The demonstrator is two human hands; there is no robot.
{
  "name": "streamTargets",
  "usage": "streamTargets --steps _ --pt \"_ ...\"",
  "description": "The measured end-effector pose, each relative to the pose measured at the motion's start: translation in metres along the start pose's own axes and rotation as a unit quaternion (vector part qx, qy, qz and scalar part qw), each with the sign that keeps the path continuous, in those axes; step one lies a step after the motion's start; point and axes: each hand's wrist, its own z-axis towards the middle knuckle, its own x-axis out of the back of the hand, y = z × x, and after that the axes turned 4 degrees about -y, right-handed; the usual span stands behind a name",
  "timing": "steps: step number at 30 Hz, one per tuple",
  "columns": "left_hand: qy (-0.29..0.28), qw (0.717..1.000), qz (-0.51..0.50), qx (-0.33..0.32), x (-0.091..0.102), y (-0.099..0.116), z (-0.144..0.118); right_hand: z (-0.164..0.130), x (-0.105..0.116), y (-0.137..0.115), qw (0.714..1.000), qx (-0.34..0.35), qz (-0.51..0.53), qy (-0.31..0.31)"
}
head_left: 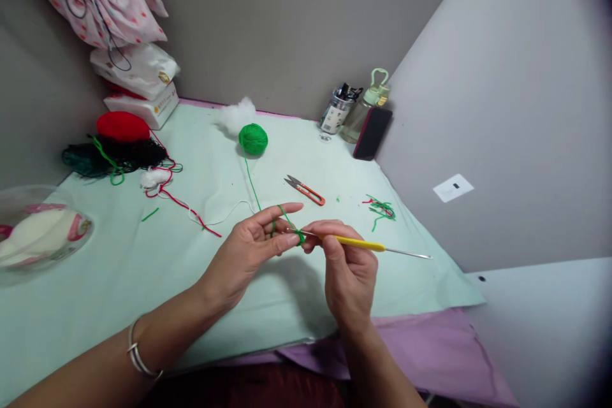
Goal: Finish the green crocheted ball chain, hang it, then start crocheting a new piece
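Note:
Between the thumb and fingers of my left hand (255, 239) is pinched a small piece of green crochet work (300, 238). Green yarn passes over my raised left index finger and runs back to a green yarn ball (253, 139) on the table. My right hand (351, 261) grips a crochet hook (361, 243) by its yellow handle, with a bare metal end pointing right. The hook's other end meets the green work at my left fingertips; whether it sits inside a stitch I cannot tell. Orange thread snips (306, 190) lie just beyond my hands.
White stuffing (236, 116) lies behind the ball. At left are red yarn (123, 126), dark yarn (124, 156), tissue packs (143, 105) and a clear tub (45, 229). Yarn scraps (381, 209), a phone (373, 134), a bottle (356, 121) and a pen holder (336, 113) stand or lie right.

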Motion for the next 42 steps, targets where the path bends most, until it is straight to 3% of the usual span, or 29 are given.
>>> streamTargets --steps 5,12,19,25,29,33,39,42 --pt "0.018 1.000 0.017 -0.010 0.002 0.000 0.000 0.000 0.002 0.000 1.000 -0.007 0.025 0.016" --pt "0.033 0.999 0.020 -0.023 -0.001 -0.001 -0.002 -0.003 -0.003 -0.008 0.991 0.080 -0.104 0.022" --pt "-0.022 0.999 -0.036 0.014 -0.002 -0.001 -0.002 -0.001 -0.003 0.002 1.000 0.025 -0.013 -0.001" --pt "-0.016 1.000 -0.016 0.016 0.000 -0.001 -0.002 0.003 0.001 0.004 0.994 -0.031 0.100 -0.003" --pt "0.004 1.000 0.004 0.001 -0.001 0.000 -0.001 -0.002 0.002 0.001 0.998 0.053 -0.033 0.004" --pt "-0.004 1.000 0.003 0.013 -0.001 0.002 -0.001 -0.008 0.002 -0.001 0.978 0.157 -0.136 -0.019" --pt "-0.021 1.000 0.014 0.017 0.001 0.002 -0.003 -0.003 0.005 -0.004 0.998 0.060 -0.016 -0.015" --pt "-0.021 0.999 0.032 -0.001 0.002 0.000 -0.003 -0.001 0.008 -0.006 0.999 0.032 -0.007 -0.026"
